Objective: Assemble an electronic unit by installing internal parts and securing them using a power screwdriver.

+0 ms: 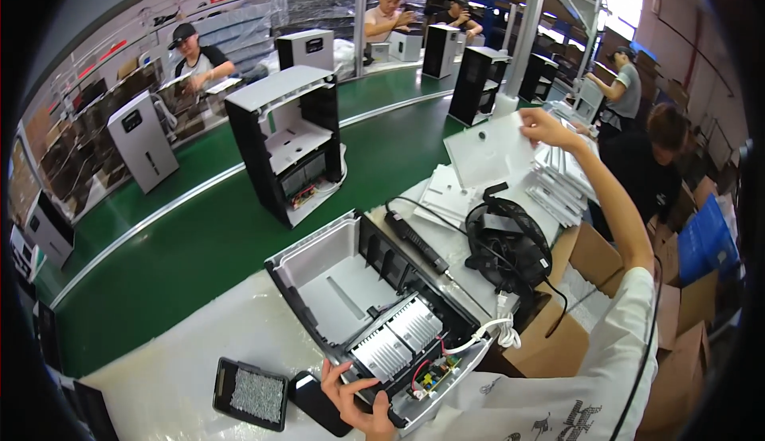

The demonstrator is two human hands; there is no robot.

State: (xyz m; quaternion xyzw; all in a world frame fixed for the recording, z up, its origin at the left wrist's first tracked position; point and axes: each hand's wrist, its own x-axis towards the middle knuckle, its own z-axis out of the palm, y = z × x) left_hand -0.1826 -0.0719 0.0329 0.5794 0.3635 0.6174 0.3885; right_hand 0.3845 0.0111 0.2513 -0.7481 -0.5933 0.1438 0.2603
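Observation:
An open appliance housing (335,282), black outside and light grey inside, lies tilted on the bench in front of me. In its lower part sit a ribbed silver unit (398,337) and a small circuit board (434,377) with coloured wires. My left hand (358,401) grips the housing's near edge, thumb and fingers bent around it. Out to the right, my right hand (546,129) pinches the upper corner of a flat white panel (488,154) with a small dark hole. This panel is held up at a slant above other white panels (554,190).
A black tray of small screws (256,393) and a dark phone (317,403) lie near left. A black electric screwdriver (416,242) and a black fan (510,242) are right of the housing. Another open housing (285,142) stands on the green conveyor (207,234). Cardboard boxes (550,341) and co-workers surround the line.

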